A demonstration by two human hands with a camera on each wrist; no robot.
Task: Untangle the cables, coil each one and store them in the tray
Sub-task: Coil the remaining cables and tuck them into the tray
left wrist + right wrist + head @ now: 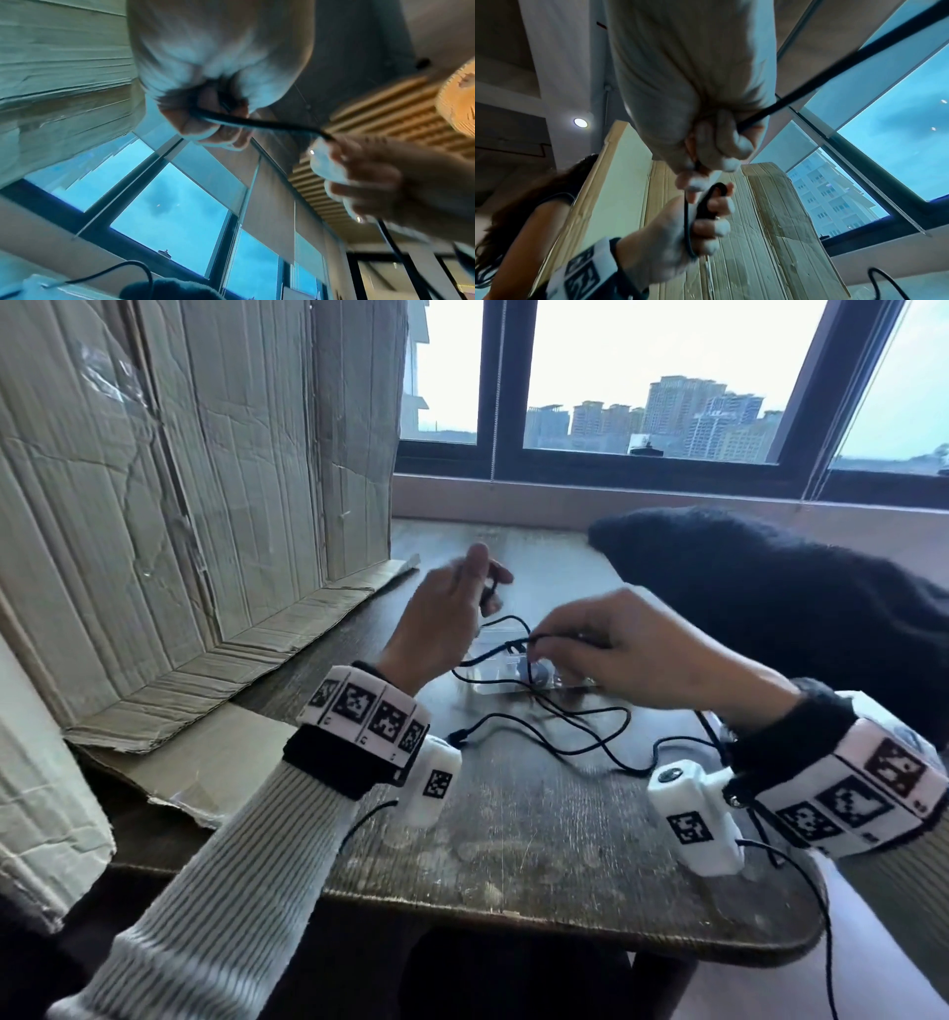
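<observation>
The black cable (544,711) sprawls in loose loops at the centre of the head view, partly over the clear tray (506,683) on the wooden table (513,855). The left hand (447,613), just above centre, pinches one plug end with fingers curled, likely to anchor it for coiling. The right hand (631,649), right of centre, clamps finger and thumb on the cord nearby, seemingly feeding slack. Cardboard (195,480) fills the upper left.
</observation>
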